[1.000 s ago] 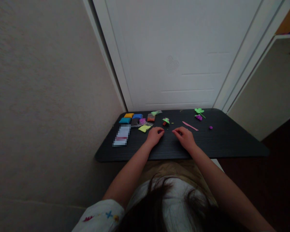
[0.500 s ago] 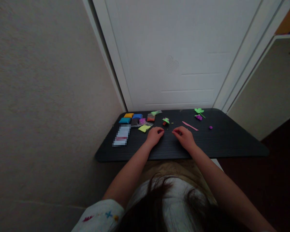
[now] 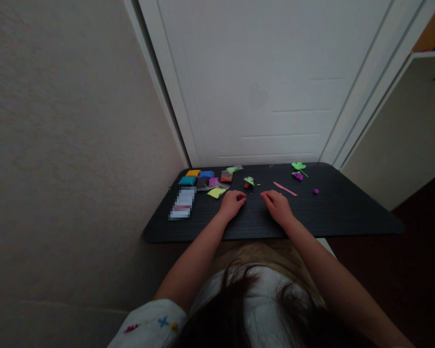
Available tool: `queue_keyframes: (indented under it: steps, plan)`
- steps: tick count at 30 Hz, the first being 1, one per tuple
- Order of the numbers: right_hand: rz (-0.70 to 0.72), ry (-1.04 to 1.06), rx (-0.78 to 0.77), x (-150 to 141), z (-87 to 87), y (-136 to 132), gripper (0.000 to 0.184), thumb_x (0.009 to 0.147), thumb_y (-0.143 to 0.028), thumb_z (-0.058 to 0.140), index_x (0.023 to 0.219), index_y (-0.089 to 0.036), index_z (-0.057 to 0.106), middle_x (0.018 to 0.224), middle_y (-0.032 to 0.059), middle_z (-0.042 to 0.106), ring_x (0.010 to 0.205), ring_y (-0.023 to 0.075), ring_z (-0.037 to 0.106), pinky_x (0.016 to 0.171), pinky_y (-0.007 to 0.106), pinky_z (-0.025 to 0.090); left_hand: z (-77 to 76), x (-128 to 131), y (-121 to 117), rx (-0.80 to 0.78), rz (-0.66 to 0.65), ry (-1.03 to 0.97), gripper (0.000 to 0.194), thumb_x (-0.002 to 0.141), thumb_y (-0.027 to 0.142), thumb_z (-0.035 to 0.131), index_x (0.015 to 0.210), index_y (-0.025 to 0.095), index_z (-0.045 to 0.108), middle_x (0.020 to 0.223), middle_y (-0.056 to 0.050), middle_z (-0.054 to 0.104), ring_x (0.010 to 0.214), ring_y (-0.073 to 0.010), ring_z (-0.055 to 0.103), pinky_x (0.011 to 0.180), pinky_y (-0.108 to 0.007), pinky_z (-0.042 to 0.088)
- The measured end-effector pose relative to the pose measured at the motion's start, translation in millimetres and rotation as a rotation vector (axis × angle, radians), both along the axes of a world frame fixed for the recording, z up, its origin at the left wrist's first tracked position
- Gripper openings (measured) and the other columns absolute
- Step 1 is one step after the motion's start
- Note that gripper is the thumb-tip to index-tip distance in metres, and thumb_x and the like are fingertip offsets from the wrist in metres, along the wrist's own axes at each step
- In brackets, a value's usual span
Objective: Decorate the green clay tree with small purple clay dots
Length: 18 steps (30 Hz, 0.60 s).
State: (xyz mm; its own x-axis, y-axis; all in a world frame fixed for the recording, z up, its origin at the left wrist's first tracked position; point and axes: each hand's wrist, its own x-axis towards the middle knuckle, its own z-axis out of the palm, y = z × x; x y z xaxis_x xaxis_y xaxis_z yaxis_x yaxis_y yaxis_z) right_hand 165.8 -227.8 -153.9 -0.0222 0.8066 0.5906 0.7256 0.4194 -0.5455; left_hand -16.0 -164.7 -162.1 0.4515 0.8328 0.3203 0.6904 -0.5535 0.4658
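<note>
My left hand (image 3: 232, 205) rests low over the dark table, fingers curled round a small piece of purple clay (image 3: 241, 197) that shows between thumb and fingers. Across a short gap, my right hand (image 3: 277, 205) has its fingertips pinched together; what they hold, if anything, is too small to make out. Just beyond the hands stands a small clay figure (image 3: 249, 182) with a green top and a red base. A pink modelling knife (image 3: 285, 188) lies past my right hand. Further right is a purple clay ball (image 3: 315, 191).
Bags of coloured clay crowd the left back of the black table (image 3: 333, 212), with a yellow bag (image 3: 216, 193) nearest my left hand. A blurred white packet (image 3: 183, 203) lies left. At the back right sit a green clay leaf shape (image 3: 298, 166) and a purple clay cluster (image 3: 297, 176).
My right hand has shifted slightly right, away from the left. Purple clay now shows in my left hand, where it was not visible before.
</note>
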Motion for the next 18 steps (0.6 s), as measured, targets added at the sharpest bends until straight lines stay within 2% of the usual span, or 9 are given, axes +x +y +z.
queue_keyframes:
  steps: [5,11,14,18]
  plan:
    - [0.016,0.037,-0.001,1.2,-4.8,3.8,0.025,0.084,-0.029,0.043,0.100,-0.016,0.056,0.095,0.0054,0.062,0.090,0.0155,0.057,0.084,0.038,0.040,-1.2,0.1,0.4,0.022,0.005,-0.025,0.028,0.082,0.031,0.045,0.102,0.014,0.053,0.103,-0.007,0.055,0.095,-0.0177,0.052,0.084,-0.041,0.041]
    - [-0.001,0.123,-0.033,1.0,-8.7,7.3,0.030,0.086,-0.026,0.032,0.109,-0.019,0.050,0.092,0.0063,0.064,0.082,0.0144,0.061,0.077,0.032,0.046,-1.3,1.1,0.2,0.008,0.009,-0.020,0.029,0.082,0.031,0.045,0.103,0.014,0.052,0.102,-0.008,0.056,0.094,-0.0174,0.052,0.083,-0.041,0.041]
    - [0.002,0.145,-0.055,0.9,-8.4,6.9,0.027,0.086,-0.027,0.034,0.104,-0.016,0.051,0.089,0.0055,0.065,0.079,0.0136,0.061,0.074,0.032,0.047,-1.5,1.3,0.2,0.008,0.005,-0.012,0.029,0.082,0.031,0.045,0.103,0.014,0.052,0.101,-0.007,0.056,0.093,-0.0173,0.052,0.083,-0.040,0.042]
    - [-0.019,0.147,-0.070,0.5,-5.0,4.1,0.022,0.080,-0.035,0.046,0.089,-0.018,0.056,0.079,0.0027,0.064,0.072,0.0146,0.060,0.068,0.030,0.045,-1.1,1.1,-0.4,0.016,0.002,-0.001,0.028,0.081,0.031,0.046,0.102,0.014,0.053,0.101,-0.007,0.055,0.093,-0.0172,0.052,0.082,-0.040,0.042]
